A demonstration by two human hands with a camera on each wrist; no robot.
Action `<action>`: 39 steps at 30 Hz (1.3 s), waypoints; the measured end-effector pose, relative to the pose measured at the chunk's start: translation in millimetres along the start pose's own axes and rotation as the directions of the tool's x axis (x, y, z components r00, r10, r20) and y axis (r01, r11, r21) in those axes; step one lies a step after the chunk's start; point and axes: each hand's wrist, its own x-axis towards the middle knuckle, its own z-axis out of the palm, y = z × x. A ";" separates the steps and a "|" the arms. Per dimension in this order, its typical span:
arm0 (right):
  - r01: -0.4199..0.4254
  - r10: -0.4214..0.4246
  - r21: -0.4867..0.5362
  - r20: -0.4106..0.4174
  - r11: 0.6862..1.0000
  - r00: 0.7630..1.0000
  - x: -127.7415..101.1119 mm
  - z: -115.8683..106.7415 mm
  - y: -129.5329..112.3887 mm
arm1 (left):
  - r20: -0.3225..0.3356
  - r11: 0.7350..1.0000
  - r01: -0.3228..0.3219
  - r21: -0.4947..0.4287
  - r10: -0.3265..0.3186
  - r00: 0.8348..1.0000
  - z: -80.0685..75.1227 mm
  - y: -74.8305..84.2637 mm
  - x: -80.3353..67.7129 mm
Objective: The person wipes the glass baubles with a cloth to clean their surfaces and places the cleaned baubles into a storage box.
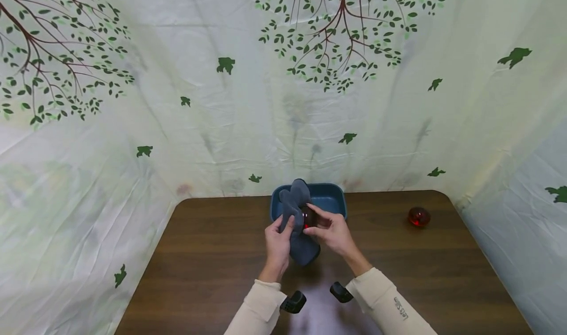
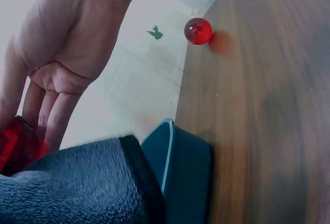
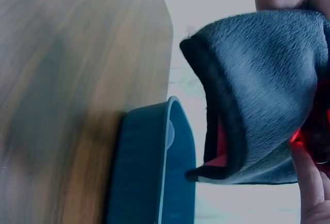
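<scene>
In the head view both hands meet above the table, just in front of a blue tub point(image 1: 330, 197). My left hand point(image 1: 280, 234) grips a grey-blue cloth point(image 1: 298, 202), which stands up over the tub's rim and hangs down below the hands. A small red glassy object point(image 1: 307, 219) is pinched in my right hand point(image 1: 330, 229), pressed against the cloth. The left wrist view shows the right hand point(image 2: 62, 44) with fingers on the red object point(image 2: 15, 147) above the cloth point(image 2: 67, 188). In the right wrist view the cloth point(image 3: 268, 90) wraps partly round the red object point(image 3: 314, 126).
A second red ball point(image 1: 418, 216) lies alone on the dark wooden table point(image 1: 212, 256) at the right, also seen as the red ball point(image 2: 198, 31). The tub point(image 3: 154, 172) stands at the table's back edge against a leaf-printed backdrop point(image 1: 283, 104). Wrist cameras point(image 1: 292, 301) sit on both sleeves.
</scene>
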 end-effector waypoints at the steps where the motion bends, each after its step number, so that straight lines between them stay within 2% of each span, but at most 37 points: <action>1: -0.030 0.030 0.006 -0.005 1.000 1.000 0.3 0.0 -1.3 | 0.010 1.000 -0.013 -0.016 0.013 1.000 0.0 -0.2 -0.4; 5: -0.132 0.133 0.039 -0.041 0.991 0.990 1.4 1.9 -6.5 | 0.057 0.997 -0.067 -0.040 0.069 0.996 -0.5 -0.2 -1.2; 8: -0.133 0.136 0.069 -0.051 0.989 0.989 1.5 3.2 -3.0 | 0.076 0.994 -0.106 -0.028 0.108 0.991 -0.3 0.8 -0.2; 10: -0.096 0.100 0.073 -0.046 0.993 0.994 0.7 3.4 -1.4 | 0.084 0.992 -0.124 -0.012 0.124 0.989 0.1 2.2 0.2; 13: 0.005 -0.003 0.066 -0.025 0.998 1.000 -1.4 3.1 2.8 | 0.065 0.994 -0.108 0.014 0.107 0.992 1.2 4.9 0.3; 16: 0.100 -0.100 0.038 -0.003 0.994 0.995 -3.7 2.8 6.8 | 0.023 0.999 -0.040 0.015 0.039 0.999 2.7 6.7 -0.4; 19: 0.127 -0.127 0.024 0.015 0.992 0.992 -5.1 2.4 9.2 | -0.012 1.000 0.010 0.009 -0.010 1.000 3.6 6.0 -2.0; 22: 0.093 -0.093 0.017 0.000 0.995 0.996 -5.6 2.1 9.0 | -0.010 1.000 0.002 -0.010 -0.002 1.000 4.6 2.1 -3.8; 28: -0.061 0.066 0.073 -0.078 0.996 0.995 -5.1 2.3 4.9 | 0.059 0.996 -0.092 -0.007 0.092 0.994 5.8 -3.3 -9.2; 31: -0.091 0.098 0.090 -0.087 0.992 0.991 -5.2 2.7 3.0 | 0.072 0.994 -0.113 0.007 0.113 0.991 5.6 -3.2 -9.3; 35: 0.004 -0.001 0.067 -0.046 0.998 0.999 -5.7 1.6 4.4 | 0.046 0.994 -0.105 0.016 0.104 0.994 5.5 -0.8 -6.2; 39: 0.132 -0.132 0.022 0.050 0.991 0.990 -5.6 -2.6 8.1 | -0.001 0.999 -0.045 0.006 0.045 0.999 6.1 1.6 -5.9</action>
